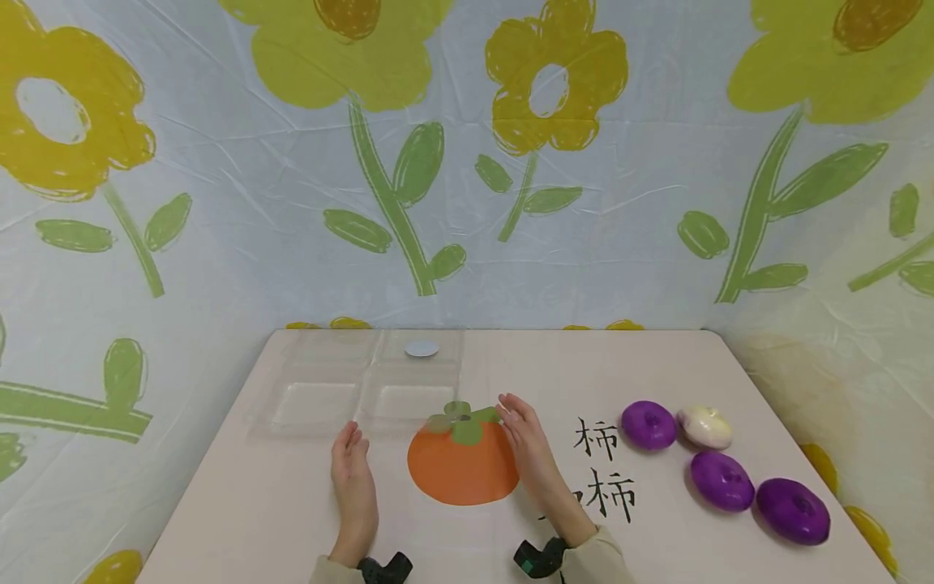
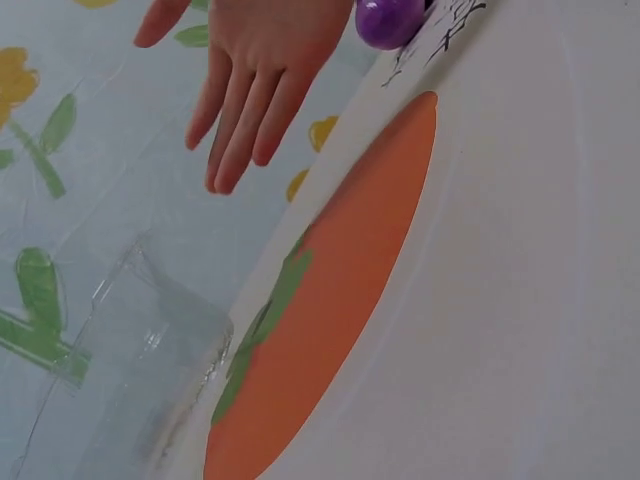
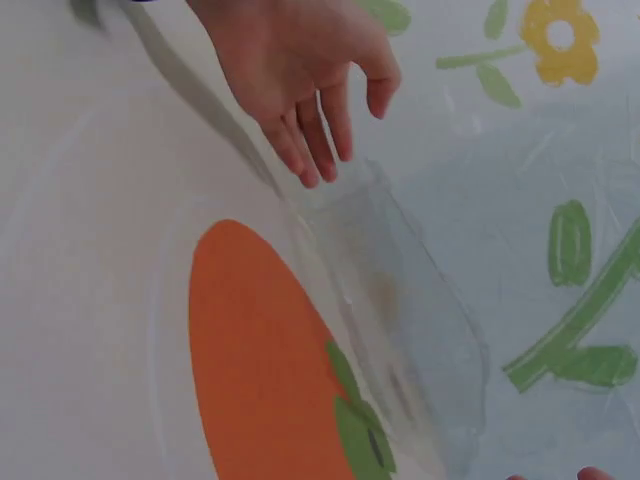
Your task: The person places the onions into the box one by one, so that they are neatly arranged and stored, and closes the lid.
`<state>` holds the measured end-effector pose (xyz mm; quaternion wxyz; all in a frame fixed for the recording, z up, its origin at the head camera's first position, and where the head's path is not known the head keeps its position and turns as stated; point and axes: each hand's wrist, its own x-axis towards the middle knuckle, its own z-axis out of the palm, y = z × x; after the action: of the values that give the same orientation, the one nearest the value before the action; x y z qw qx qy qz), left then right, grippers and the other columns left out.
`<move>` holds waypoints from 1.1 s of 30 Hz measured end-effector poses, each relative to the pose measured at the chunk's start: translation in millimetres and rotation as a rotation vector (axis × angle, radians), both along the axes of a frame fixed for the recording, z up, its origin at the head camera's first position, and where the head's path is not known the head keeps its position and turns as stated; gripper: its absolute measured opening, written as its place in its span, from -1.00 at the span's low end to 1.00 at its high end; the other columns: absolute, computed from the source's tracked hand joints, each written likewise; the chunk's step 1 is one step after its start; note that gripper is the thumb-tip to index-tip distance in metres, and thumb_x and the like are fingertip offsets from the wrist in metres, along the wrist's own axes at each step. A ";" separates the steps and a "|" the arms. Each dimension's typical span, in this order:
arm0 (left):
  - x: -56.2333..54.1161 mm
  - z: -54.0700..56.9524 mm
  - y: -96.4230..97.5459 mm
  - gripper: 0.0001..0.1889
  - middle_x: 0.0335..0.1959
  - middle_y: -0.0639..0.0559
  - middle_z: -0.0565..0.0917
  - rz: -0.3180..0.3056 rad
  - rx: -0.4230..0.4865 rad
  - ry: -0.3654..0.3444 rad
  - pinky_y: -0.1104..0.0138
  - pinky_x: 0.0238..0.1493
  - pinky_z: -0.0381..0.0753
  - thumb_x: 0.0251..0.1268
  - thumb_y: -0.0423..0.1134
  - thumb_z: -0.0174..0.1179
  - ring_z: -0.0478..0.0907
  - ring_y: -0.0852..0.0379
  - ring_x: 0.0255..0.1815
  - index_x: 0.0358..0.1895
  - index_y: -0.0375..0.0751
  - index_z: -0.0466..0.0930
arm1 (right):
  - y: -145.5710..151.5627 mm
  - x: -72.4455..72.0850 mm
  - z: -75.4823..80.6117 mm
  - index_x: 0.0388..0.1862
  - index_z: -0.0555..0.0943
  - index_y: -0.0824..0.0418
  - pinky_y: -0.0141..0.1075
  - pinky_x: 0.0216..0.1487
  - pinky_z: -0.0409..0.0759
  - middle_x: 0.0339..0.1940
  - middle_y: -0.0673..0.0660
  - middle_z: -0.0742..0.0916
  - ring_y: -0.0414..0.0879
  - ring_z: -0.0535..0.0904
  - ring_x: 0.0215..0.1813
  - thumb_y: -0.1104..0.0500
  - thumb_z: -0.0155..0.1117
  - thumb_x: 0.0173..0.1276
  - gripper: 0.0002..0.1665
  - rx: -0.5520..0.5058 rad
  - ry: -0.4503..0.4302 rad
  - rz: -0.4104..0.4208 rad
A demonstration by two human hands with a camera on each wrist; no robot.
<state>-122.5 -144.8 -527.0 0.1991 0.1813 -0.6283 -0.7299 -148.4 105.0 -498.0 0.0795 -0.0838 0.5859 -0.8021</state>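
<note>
Flanks one round orange persimmon picture (image 1: 464, 474) with left hand (image 1: 354, 487), right hand (image 1: 536, 454), fingers released — behind it, one clear plastic tray (image 1: 319, 403).

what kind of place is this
Probably a staged indoor tabletop setup: a pale table, a flower-print backdrop behind it and along both sides, and a black device at the right wrist.

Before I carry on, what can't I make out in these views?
- Lower written line, head view: left part hidden by the right forearm.
- Right hand, right wrist view: all but fingertips cut off by the bottom edge.
- Orange fruit picture, both wrist views: cut by the bottom edge.
- Pale disc at the clear tray, head view: too small to identify.
</note>
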 end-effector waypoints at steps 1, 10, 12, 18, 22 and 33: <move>-1.5 -0.8 0.0 -0.48 0.45 -0.31 0.24 -0.010 0.011 -0.011 0.27 0.46 0.15 0.57 -0.27 -0.13 0.17 -0.09 0.45 0.47 -0.44 0.14 | -4.0 -0.9 -2.4 0.54 -0.17 0.45 -0.03 0.57 -0.21 0.58 0.44 -0.02 0.28 -0.13 0.59 0.09 -0.28 0.66 -0.30 -0.015 -0.010 0.037; -15.7 -11.2 1.9 -0.36 0.59 -0.18 0.05 -0.091 0.088 -0.016 0.11 0.56 -0.14 0.61 -0.11 -0.16 -0.06 -0.06 0.59 0.57 -0.34 -0.07 | -34.8 -9.7 -23.4 0.55 -0.40 0.44 -0.05 0.56 -0.42 0.61 0.36 -0.26 0.18 -0.41 0.61 0.09 -0.45 0.68 -0.27 -0.184 -0.103 0.207; -18.1 -13.2 1.7 -0.35 0.60 -0.13 0.03 -0.105 0.085 -0.022 0.13 0.56 -0.15 0.61 -0.07 -0.17 -0.09 -0.02 0.60 0.58 -0.29 -0.08 | -39.2 -11.3 -25.9 0.55 -0.41 0.44 -0.06 0.56 -0.43 0.61 0.36 -0.26 0.17 -0.42 0.61 0.09 -0.46 0.68 -0.27 -0.208 -0.111 0.211; -24.5 -18.2 -0.1 -0.34 0.61 -0.02 0.00 -0.135 0.086 -0.029 0.17 0.57 -0.17 0.62 0.01 -0.17 -0.14 0.05 0.61 0.60 -0.18 -0.08 | -45.9 -14.2 -29.0 0.56 -0.37 0.45 -0.07 0.56 -0.41 0.61 0.36 -0.25 0.17 -0.41 0.61 0.07 -0.45 0.67 -0.26 -0.196 -0.109 0.240; -26.2 -20.4 -1.1 -0.35 0.61 0.01 0.04 -0.159 0.065 -0.021 0.16 0.57 -0.16 0.62 0.03 -0.17 -0.12 0.08 0.61 0.60 -0.18 -0.05 | -46.1 -14.3 -31.1 0.57 -0.36 0.41 -0.07 0.56 -0.40 0.62 0.33 -0.23 0.15 -0.39 0.62 0.04 -0.42 0.68 -0.25 -0.176 -0.111 0.263; -24.1 -23.0 -2.7 -0.43 0.56 0.08 0.16 -0.198 -0.007 -0.021 0.19 0.55 -0.07 0.64 0.00 -0.21 -0.02 0.14 0.58 0.56 -0.13 0.11 | -41.0 -11.0 -33.1 0.57 -0.32 0.43 -0.05 0.56 -0.37 0.62 0.34 -0.20 0.16 -0.34 0.62 0.04 -0.43 0.69 -0.27 -0.145 -0.104 0.268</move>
<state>-146.7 -147.5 -550.0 0.1201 0.1251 -0.6479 -0.7417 -159.4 63.9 -531.1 0.2097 -0.1254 0.5051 -0.8277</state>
